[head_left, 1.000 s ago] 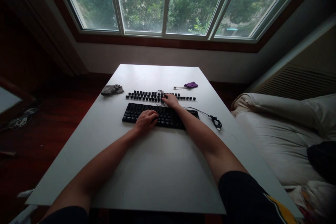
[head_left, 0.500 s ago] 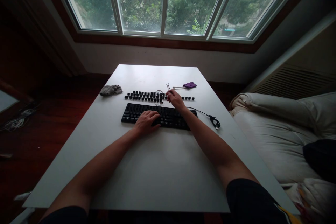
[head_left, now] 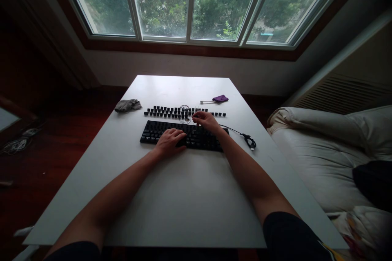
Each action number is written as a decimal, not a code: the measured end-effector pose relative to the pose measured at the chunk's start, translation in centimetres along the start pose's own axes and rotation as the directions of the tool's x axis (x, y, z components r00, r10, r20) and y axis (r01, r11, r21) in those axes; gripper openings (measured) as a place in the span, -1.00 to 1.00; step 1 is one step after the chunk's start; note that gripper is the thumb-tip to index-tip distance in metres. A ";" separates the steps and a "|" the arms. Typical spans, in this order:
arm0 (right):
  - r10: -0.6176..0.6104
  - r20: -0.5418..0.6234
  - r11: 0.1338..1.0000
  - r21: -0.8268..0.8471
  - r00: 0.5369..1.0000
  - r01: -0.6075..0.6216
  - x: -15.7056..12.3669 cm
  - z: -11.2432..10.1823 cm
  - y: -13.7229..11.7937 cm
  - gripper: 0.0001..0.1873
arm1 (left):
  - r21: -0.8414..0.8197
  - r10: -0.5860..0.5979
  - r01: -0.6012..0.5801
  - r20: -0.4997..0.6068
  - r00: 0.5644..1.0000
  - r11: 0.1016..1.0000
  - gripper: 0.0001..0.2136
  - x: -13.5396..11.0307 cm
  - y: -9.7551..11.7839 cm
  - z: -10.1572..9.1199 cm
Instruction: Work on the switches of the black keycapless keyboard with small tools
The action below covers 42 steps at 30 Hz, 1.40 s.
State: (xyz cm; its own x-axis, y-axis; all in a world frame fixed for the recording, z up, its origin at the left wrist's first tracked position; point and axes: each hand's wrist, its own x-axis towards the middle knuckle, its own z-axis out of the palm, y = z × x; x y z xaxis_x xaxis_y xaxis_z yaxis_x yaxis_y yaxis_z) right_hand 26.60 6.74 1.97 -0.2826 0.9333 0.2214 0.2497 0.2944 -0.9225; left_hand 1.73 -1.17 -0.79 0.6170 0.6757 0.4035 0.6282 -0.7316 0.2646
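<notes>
A black keyboard (head_left: 150,132) lies across the white table in front of me. My left hand (head_left: 170,140) rests on its front middle, fingers laid over the keys and thumb apart along the near edge. Above the right half of the keyboard, my right hand (head_left: 206,120) pinches a thin wire keycap puller (head_left: 196,127), whose thin end points down toward the keys. Rows of loose black keycaps (head_left: 167,112) stand just behind the keyboard; my right hand hides some of them. Whether the puller touches a key is too small to tell.
A thin wire ring (head_left: 185,121) lies among the keycaps. Farther back are a purple pouch (head_left: 221,98) and a slim stick (head_left: 206,102). A grey cloth (head_left: 128,105) sits at the left edge. The keyboard's bundled cable (head_left: 249,142) lies on the right. A pale sofa (head_left: 312,159) stands beside the table (head_left: 196,200).
My right hand has come down and nearer to the keyboard, and the puller's prongs, raised before, now point downward. The left hand stays on the keyboard.
</notes>
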 end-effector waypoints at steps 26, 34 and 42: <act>-0.244 0.195 0.879 -0.370 0.950 0.301 -2.0 0.8 -0.6 -0.81 | 0.051 0.022 -0.023 0.035 0.999 0.998 -0.53 0.4 -1.0 0.0; -0.184 -0.025 0.946 -0.278 0.983 0.170 -2.3 1.8 0.8 -0.73 | -0.002 0.020 -0.020 0.038 0.999 1.000 -0.52 0.4 -1.6 -0.2; -0.182 -0.331 0.981 0.007 0.926 0.195 -1.5 1.6 -1.4 -0.70 | 0.005 0.004 -0.005 0.056 0.998 1.000 -0.53 0.2 -2.0 -0.4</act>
State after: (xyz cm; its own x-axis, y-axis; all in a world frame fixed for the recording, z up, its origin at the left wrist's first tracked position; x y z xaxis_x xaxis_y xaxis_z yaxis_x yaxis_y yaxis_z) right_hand 25.22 4.62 2.41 -0.0004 0.8788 0.4772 0.1838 0.4692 -0.8638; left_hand 0.41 0.40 -0.89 0.6453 0.6766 0.3547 0.6277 -0.7342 0.2585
